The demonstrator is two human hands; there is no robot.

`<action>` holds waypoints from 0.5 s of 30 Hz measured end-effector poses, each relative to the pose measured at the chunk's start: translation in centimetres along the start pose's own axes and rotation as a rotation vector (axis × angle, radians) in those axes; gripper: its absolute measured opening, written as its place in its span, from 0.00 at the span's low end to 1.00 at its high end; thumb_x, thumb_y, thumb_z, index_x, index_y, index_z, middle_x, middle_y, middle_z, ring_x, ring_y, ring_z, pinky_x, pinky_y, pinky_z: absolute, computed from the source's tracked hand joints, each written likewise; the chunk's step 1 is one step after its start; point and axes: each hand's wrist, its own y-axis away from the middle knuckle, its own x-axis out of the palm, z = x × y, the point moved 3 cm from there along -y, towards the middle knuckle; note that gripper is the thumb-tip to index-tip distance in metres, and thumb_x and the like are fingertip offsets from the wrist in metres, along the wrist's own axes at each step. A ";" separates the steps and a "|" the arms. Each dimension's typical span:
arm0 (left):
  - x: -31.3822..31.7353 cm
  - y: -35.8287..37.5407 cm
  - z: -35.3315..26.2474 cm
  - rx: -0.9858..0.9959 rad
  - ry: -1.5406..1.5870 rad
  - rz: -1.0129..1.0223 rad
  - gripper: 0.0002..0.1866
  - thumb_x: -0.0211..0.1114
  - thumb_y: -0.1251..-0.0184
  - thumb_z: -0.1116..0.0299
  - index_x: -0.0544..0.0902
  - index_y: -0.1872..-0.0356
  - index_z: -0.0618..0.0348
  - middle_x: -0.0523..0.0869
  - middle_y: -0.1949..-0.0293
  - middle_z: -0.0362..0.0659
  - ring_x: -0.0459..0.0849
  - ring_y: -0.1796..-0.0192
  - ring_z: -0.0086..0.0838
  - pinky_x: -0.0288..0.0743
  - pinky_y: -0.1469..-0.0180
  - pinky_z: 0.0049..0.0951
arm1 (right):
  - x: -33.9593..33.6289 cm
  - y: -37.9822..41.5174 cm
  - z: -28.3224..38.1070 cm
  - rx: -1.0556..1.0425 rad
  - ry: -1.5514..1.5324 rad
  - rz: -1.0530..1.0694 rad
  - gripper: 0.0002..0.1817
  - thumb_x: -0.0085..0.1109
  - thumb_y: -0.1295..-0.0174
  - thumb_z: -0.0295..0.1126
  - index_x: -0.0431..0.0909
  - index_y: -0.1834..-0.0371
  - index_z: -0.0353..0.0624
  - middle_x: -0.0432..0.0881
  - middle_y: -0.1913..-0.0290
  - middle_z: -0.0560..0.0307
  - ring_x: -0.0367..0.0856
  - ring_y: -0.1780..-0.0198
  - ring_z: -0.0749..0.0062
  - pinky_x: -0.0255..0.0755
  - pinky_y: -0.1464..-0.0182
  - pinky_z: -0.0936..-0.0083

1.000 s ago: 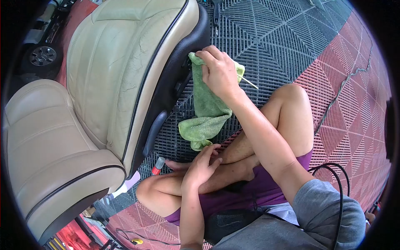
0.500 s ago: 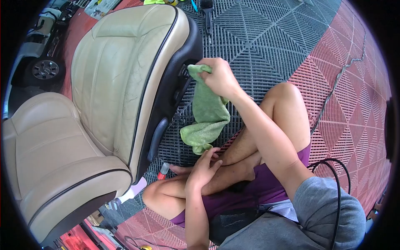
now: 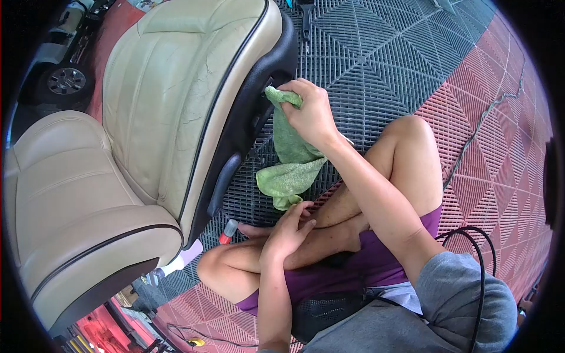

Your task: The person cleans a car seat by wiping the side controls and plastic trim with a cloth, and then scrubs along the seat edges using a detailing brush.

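A green cloth (image 3: pixel 291 176) hangs in folds from my right hand (image 3: pixel 311 115), which pinches its upper end. That bunched end is right at the black plastic side trim (image 3: pixel 259 82) of a beige leather car seat (image 3: pixel 170 88). The cloth's lower end droops toward my crossed legs. Beside it, my left hand (image 3: pixel 285 235) lies over my lower leg, fingers loosely extended, with the fingertips close to the cloth's bottom fold. Creases show in the seat leather near the dark piping.
A red bottle with a grey cap (image 3: pixel 228 232) stands near my foot, and a white spray bottle (image 3: pixel 182 259) lies beside the seat. A black brush (image 3: pixel 306 23) rests on the grid floor. Cables (image 3: pixel 471 132) run across the red tiles. A vehicle wheel (image 3: pixel 65 80) is at far left.
The view has shifted slightly, so the seat sits a little differently in frame. My right hand still pinches the cloth at the trim; the cloth's lower folds have shifted slightly.
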 end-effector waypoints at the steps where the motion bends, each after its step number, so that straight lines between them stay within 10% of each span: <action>1: -0.1 0.0 -0.1 -0.008 -0.001 0.003 0.24 0.66 0.33 0.71 0.75 0.37 0.60 0.82 0.53 0.49 0.82 0.50 0.34 0.76 0.45 0.31 | 0.0 0.0 0.1 -0.014 -0.005 -0.002 0.13 0.64 0.47 0.21 0.85 0.57 0.39 0.84 0.57 0.48 0.84 0.54 0.47 0.78 0.49 0.60; 15: -0.2 -0.4 -0.4 0.013 -0.018 0.015 0.24 0.66 0.33 0.71 0.75 0.36 0.61 0.81 0.53 0.49 0.82 0.49 0.36 0.76 0.44 0.32 | 3.0 1.2 1.1 -0.293 0.413 -0.038 0.11 0.64 0.48 0.22 0.77 0.62 0.38 0.75 0.62 0.50 0.84 0.63 0.53 0.79 0.64 0.58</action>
